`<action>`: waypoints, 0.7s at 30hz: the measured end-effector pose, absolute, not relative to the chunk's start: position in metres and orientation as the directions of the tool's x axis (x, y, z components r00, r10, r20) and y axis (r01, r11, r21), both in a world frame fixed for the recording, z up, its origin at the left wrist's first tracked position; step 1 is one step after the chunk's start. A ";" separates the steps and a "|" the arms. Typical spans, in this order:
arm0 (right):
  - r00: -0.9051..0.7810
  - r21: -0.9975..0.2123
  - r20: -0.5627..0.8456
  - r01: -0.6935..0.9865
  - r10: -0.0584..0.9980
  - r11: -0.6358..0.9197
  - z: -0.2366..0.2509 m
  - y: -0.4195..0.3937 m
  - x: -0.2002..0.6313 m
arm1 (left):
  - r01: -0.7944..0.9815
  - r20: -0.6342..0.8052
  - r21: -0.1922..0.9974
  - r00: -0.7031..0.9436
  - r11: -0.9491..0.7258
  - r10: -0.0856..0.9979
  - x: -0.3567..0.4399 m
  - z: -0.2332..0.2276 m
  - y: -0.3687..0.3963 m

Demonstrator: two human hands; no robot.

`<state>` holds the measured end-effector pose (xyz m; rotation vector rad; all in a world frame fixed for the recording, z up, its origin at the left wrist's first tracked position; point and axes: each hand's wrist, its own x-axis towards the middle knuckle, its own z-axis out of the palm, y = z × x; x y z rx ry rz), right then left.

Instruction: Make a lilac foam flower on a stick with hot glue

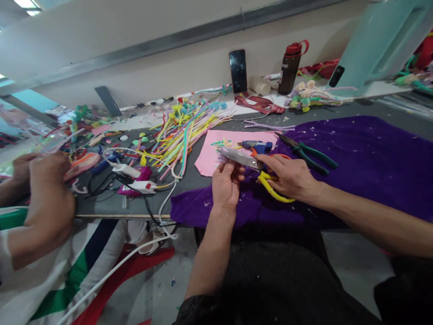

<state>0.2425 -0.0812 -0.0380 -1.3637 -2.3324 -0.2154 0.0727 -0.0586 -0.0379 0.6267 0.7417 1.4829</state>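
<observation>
My right hand grips a pair of scissors with yellow and orange handles, its blades pointing left. Just under the blades, my left hand is closed in a pinch on a pale lilac fuzzy piece, partly hidden by the scissors. Beneath both hands lie a pink sheet and a purple cloth. On the sheet, beyond the blades, rests a blue glue gun. Pliers with dark green handles lie on the cloth past my right hand.
Colourful fuzzy stems are heaped left of the sheet. White plugs and cords lie nearer the edge. A phone and a red-capped bottle stand behind. At left, a co-worker's hands are busy over the table.
</observation>
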 end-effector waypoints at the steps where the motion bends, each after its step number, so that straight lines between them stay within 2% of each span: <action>1: -0.425 -0.076 0.436 0.861 0.793 0.503 -0.038 -0.081 0.243 | -0.642 -0.056 0.767 -0.051 0.010 0.997 0.073 -0.038 -0.059; 21: -0.408 -0.075 0.483 0.862 0.775 0.502 -0.036 -0.084 0.242 | -0.626 -0.058 0.779 -0.028 0.027 0.998 0.073 -0.037 -0.059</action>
